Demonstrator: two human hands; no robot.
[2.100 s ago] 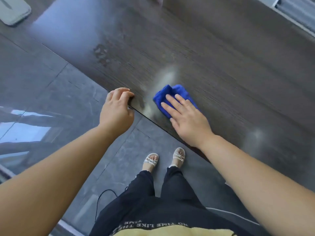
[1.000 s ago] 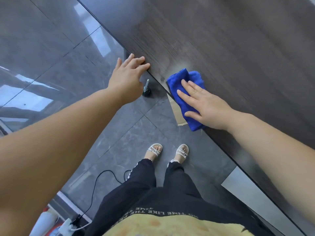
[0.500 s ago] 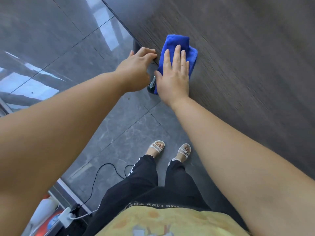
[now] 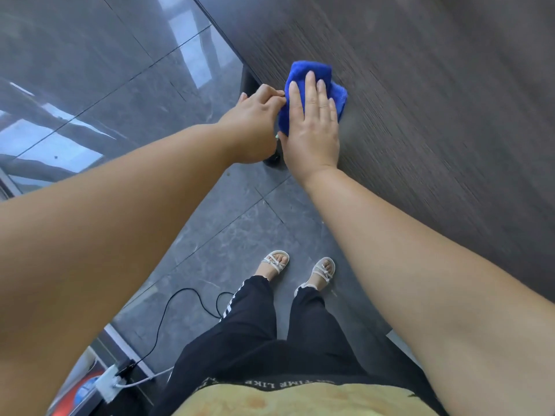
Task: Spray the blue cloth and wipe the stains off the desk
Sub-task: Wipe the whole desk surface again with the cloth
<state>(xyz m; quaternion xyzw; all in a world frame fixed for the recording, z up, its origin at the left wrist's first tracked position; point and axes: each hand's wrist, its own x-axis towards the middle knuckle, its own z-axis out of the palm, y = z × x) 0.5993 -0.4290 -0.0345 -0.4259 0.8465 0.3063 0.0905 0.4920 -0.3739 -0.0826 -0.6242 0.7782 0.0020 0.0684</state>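
Note:
A folded blue cloth (image 4: 312, 70) lies on the dark wood-grain desk (image 4: 435, 115), close to its left edge. My right hand (image 4: 312, 124) presses flat on the cloth with fingers spread. My left hand (image 4: 255, 121) rests beside it, fingers curled over the desk's edge and touching the cloth's left side. No spray bottle is in view. I cannot make out any stain near the cloth.
The desk edge runs diagonally from top centre to lower right. Below it is glossy grey tiled floor (image 4: 120, 85). A black cable (image 4: 168, 322) leads to a white power strip (image 4: 108, 384) at the lower left. My feet in sandals (image 4: 300, 268) stand by the desk.
My right hand has slid the cloth left along the desk's edge until it met my left hand. The camera view has swung left with it.

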